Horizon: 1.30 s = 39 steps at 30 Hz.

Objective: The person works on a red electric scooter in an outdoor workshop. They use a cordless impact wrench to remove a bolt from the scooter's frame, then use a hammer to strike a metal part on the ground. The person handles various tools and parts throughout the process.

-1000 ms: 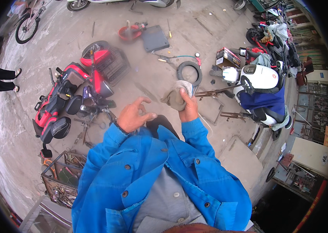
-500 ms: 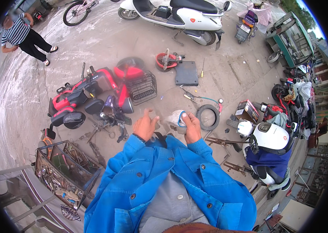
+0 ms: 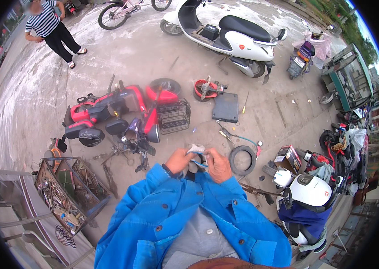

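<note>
In front of my chest, both hands hold a whitish cloth work glove [image 3: 196,148] with a blue-edged cuff. My left hand [image 3: 178,161] pinches the cuff from one side. On the opposite side, the fingers of my right hand [image 3: 218,166] are closed on it too. The cuff is spread between them and faces me, while part of the glove is hidden behind my fingers. Beyond my hands a red electric scooter [image 3: 86,115] lies on its side, with a black wire basket [image 3: 174,116] by its front end. A loose black tyre [image 3: 242,160] lies to the right of my right hand.
To the left stands a metal bin of tools and scrap [image 3: 104,199]. A small red wheel assembly [image 3: 204,90], a dark panel [image 3: 225,107], a screwdriver [image 3: 245,102] and a hose with gauge [image 3: 243,138] lie ahead. White scooters [image 3: 248,42] stand around; a person [image 3: 48,27] stands far left.
My left hand, apart from the glove before, now grips its cuff together with my right. The glove has come toward my middle and its cuff is spread. The view has shifted.
</note>
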{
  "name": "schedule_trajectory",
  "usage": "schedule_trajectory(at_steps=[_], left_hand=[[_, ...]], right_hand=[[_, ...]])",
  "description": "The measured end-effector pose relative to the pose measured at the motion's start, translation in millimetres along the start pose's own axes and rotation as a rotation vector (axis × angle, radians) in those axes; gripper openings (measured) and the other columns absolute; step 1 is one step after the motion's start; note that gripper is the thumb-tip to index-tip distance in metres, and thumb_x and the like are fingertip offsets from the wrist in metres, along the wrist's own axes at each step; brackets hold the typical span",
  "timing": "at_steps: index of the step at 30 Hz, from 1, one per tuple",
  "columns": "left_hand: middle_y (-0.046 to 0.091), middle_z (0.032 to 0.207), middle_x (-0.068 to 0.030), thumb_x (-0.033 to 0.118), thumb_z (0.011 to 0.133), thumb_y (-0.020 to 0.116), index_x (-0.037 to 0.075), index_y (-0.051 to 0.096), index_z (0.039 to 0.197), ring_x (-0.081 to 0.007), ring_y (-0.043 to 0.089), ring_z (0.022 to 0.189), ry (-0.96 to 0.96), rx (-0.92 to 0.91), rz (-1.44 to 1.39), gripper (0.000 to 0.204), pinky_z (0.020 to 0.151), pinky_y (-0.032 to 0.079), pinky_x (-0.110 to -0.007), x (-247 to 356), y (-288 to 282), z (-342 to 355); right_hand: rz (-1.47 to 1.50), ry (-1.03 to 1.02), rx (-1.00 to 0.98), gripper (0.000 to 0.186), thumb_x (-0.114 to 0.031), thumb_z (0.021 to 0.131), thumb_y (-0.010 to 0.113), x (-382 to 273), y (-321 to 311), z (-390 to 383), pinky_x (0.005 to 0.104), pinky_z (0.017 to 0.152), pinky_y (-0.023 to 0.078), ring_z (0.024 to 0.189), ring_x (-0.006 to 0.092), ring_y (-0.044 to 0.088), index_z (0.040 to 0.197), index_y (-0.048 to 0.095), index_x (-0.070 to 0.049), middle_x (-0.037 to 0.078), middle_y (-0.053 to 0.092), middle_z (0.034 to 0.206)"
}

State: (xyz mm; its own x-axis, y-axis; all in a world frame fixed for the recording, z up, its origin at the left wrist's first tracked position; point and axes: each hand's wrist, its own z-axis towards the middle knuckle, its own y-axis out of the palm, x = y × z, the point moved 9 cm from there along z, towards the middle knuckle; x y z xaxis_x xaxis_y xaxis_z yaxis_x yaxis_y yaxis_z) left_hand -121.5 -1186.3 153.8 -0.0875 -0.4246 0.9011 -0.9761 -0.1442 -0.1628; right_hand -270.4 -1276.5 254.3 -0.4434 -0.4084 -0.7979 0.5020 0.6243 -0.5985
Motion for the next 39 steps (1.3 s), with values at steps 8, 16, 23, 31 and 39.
schedule_trajectory(at_steps=[8,16,23,31,39], left_hand=[[0.08,0.094,-0.027,0.032,0.094,0.075,0.006,0.077,0.102,-0.0475,0.079,0.092,0.081,0.257,0.788,0.027,0.08,0.058,-0.062,74,-15,-7],[0.08,0.083,-0.0178,0.027,0.094,0.076,0.006,0.073,0.096,-0.0401,0.08,0.081,0.143,0.111,0.942,0.021,0.071,0.057,-0.058,15,11,9],[0.079,0.081,-0.0224,0.02,0.098,0.069,0.002,0.062,0.116,-0.044,0.078,0.077,0.36,0.131,0.875,0.026,0.069,0.056,-0.059,57,32,3],[0.078,0.085,-0.0255,0.023,0.101,0.065,0.004,0.056,0.121,-0.0489,0.075,0.078,0.275,0.212,0.649,0.029,0.068,0.053,-0.064,50,26,0],[0.076,0.076,-0.0132,0.024,0.098,0.071,0.008,0.061,0.122,-0.0354,0.075,0.066,0.576,0.405,0.787,0.031,0.054,0.053,-0.05,84,21,-39]], right_hand=[[-0.75,0.002,-0.214,0.028,-0.013,0.095,0.074,74,67,-7,0.0494,0.07,0.061,0.09,0.0406,0.079,0.122,0.074,-0.018,0.018,0.074,0.112],[0.969,0.694,-0.155,0.015,-0.008,0.106,0.062,63,69,8,0.0371,0.066,0.06,0.08,0.026,0.077,0.12,0.063,-0.003,0.015,0.076,0.101],[1.251,0.522,0.418,0.032,-0.001,0.108,0.054,105,72,30,0.0425,0.089,0.066,0.109,0.0296,0.077,0.137,0.066,0.001,0.016,0.077,0.12],[0.969,0.457,0.316,0.03,-0.025,0.114,0.054,98,86,39,0.0417,0.078,0.061,0.092,0.0265,0.074,0.119,0.073,-0.002,0.014,0.076,0.111],[0.597,0.108,-0.075,0.031,-0.029,0.111,0.057,78,112,40,0.0442,0.086,0.06,0.094,0.0312,0.075,0.123,0.074,-0.006,0.014,0.079,0.107]])
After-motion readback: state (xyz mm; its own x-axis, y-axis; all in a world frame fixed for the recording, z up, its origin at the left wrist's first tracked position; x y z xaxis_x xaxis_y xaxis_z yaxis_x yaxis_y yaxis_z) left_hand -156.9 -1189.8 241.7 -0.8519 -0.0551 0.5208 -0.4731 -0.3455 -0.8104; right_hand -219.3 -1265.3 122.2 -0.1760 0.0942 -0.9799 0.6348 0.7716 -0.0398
